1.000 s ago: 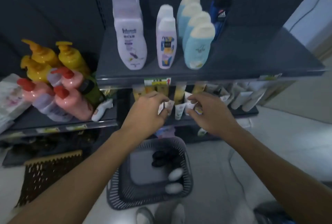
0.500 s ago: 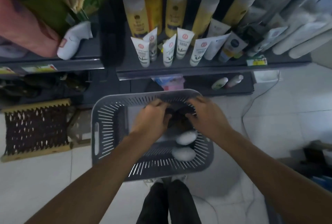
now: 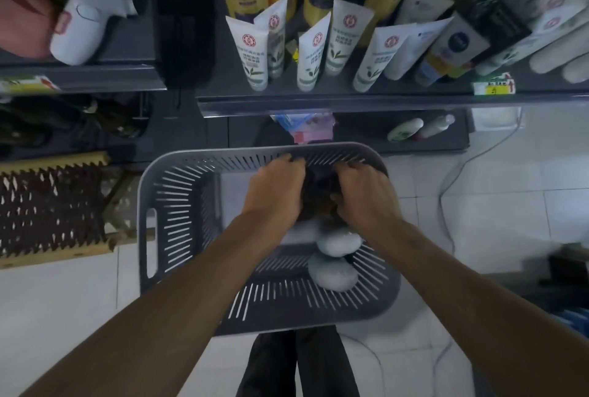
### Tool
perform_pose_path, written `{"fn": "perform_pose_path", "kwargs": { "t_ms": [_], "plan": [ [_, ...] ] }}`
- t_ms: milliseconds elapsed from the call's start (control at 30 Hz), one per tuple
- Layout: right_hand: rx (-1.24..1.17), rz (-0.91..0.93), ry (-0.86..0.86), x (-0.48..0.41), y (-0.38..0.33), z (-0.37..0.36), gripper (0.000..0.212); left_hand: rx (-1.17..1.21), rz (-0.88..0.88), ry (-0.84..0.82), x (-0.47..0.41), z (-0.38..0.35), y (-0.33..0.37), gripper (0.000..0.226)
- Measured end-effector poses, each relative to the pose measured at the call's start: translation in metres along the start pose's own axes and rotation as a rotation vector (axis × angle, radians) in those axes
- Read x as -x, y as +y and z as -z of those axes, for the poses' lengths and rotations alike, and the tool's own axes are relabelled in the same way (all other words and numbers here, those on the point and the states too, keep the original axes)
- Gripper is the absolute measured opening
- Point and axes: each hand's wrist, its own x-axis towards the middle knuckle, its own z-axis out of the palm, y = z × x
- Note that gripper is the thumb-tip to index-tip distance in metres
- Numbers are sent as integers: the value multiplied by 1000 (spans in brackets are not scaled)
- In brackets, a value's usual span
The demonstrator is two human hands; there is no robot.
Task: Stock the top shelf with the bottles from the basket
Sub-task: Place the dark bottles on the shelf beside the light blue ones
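At the person's feet, just past the dark trousers [image 3: 299, 364], the grey slotted basket [image 3: 178, 237] stands on the tiled floor [image 3: 63, 294], set close against the shelving, probably so that each load travels a short way. Inside it, on the near side, two pale-capped bottles [image 3: 333, 272] lie on their sides, one touching the other, left for a later trip by the look of it. Just beyond them both hands are down in the basket: the left hand [image 3: 277, 192] and the right hand [image 3: 363, 195] curl their fingers round a cluster of dark bottles [image 3: 320, 202] from opposite sides, a two-handed hold that seems meant to lift several at once; how many there are I cannot tell, since the hands cover most of them. Farther off, white tubes [image 3: 251, 55] stand along the front of a lower shelf [image 3: 350, 103]. The top shelf is out of view above, so the bottles have yet to go up.
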Motion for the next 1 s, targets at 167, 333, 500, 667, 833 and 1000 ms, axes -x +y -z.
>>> {"fn": "perform_pose_path", "kwargs": {
  "t_ms": [167, 333, 500, 667, 833, 1000],
  "plan": [
    [55, 27, -3, 6, -4, 22, 36, -69, -42, -29, 10, 21, 0, 27],
    [74, 47, 55, 24, -15, 73, 32, -61, -52, -14, 25, 74, 11, 29],
    [135, 84, 97, 54, -26, 136, 32, -49, -77, 59, 45, 141, 32, 35],
    [122, 130, 171, 94, -31, 209, 28, -57, -153, 183, 70, 212, 59, 35],
    [156, 133, 262, 133, -31, 288, 28, -68, -221, 312, 94, 281, 93, 38],
    [140, 124, 306, 168, -21, 369, 20, -74, -303, 388, 113, 341, 132, 42]
  ]
}}
